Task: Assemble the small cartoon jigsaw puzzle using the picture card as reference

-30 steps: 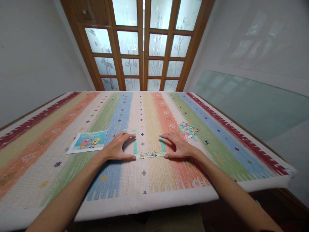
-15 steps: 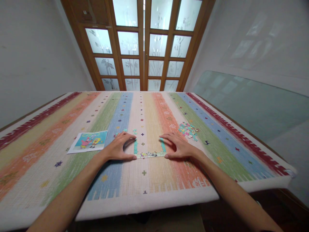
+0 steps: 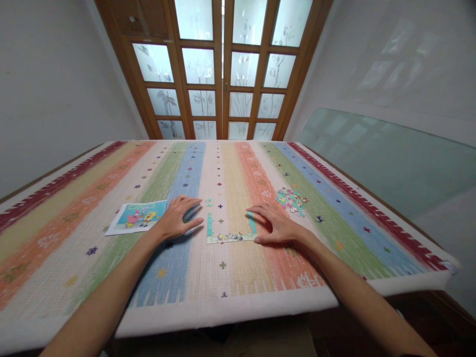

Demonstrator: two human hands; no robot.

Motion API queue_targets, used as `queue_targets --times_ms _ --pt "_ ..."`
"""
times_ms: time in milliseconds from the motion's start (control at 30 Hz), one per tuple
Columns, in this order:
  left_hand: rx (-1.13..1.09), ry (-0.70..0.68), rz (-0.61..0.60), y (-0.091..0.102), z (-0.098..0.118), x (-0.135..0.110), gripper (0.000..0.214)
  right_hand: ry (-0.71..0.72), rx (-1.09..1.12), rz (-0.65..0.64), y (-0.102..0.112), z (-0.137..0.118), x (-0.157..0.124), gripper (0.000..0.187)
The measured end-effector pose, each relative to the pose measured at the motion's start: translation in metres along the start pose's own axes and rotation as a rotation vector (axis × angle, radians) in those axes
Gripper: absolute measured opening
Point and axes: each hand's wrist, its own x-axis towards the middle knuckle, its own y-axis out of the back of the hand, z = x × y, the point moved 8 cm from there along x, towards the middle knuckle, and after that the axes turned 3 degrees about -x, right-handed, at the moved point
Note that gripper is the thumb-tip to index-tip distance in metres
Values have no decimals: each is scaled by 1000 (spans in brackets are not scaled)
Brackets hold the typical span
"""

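Both hands lie flat and empty on the striped cloth (image 3: 238, 270). The left hand (image 3: 176, 219) has its fingers loosely spread and holds nothing. The right hand (image 3: 277, 226) is open too, with its thumb at the lower right corner of the puzzle frame (image 3: 228, 237) and its fingertips along the frame's short right side. That frame sits between the hands, near the table's front edge. As far as I can see, only the bottom edge and a stub of each side are joined; the middle shows bare cloth and there is no top edge. Many pieces are still loose in a pile (image 3: 290, 199) at about two o'clock from the frame, and a few teal bits (image 3: 208, 202) lie at eleven o'clock. The cartoon picture (image 3: 137, 217) lies at nine o'clock from the left hand. A second ago the left thumb rested on the frame's lower left corner; now that hand has drawn off toward ten o'clock and sits clear of the frame, while the right hand has stayed put.
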Motion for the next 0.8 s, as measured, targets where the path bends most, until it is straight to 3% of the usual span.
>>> queue_targets --times_ms 167,300,800 --pt "110 -3 -56 -23 7 3 50 6 -20 4 0 0 0 84" --pt "143 4 -48 -31 11 4 49 10 -21 5 -1 0 0 83" --pt "0 32 -23 0 -6 4 27 2 -20 2 0 0 0 82"
